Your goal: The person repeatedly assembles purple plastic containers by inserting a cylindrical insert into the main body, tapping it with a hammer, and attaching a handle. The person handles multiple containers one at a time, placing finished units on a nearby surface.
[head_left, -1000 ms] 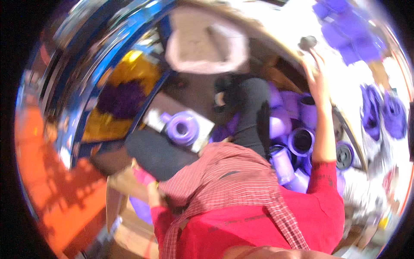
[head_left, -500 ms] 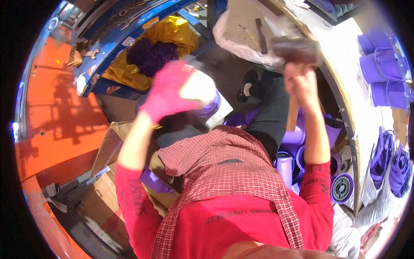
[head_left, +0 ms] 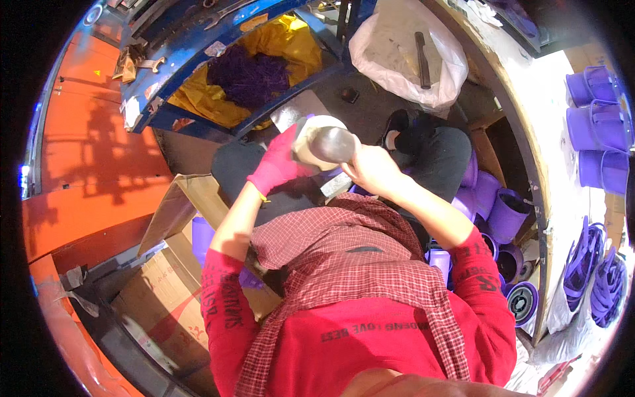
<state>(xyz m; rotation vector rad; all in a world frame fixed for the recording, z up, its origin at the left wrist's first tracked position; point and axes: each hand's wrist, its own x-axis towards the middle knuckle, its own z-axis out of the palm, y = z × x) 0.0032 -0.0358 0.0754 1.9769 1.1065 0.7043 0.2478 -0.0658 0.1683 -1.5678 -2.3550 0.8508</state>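
Note:
My left hand (head_left: 279,162), in a pink glove, is wrapped round the side of a white, round-topped piece (head_left: 325,122) above my lap. Something purple shows just under it. My bare right hand (head_left: 374,170) is closed round a hammer, its handle mostly hidden by my fingers. The dark, rounded hammer head (head_left: 333,144) is over the top of the white piece; whether they touch I cannot tell. A pale block (head_left: 336,186) shows below the two hands.
Purple cylinders (head_left: 508,215) crowd the floor at my right. A cardboard box (head_left: 162,294) stands at my left. Ahead are a blue bench (head_left: 173,83) with purple scraps (head_left: 248,76) in a yellow liner and a white-lined container (head_left: 370,49). Purple tubs (head_left: 598,126) stand at the far right.
The hammer has come down and to the left from its raised position, onto or just over the white piece. My left hand has shifted slightly right and down, still holding that piece.

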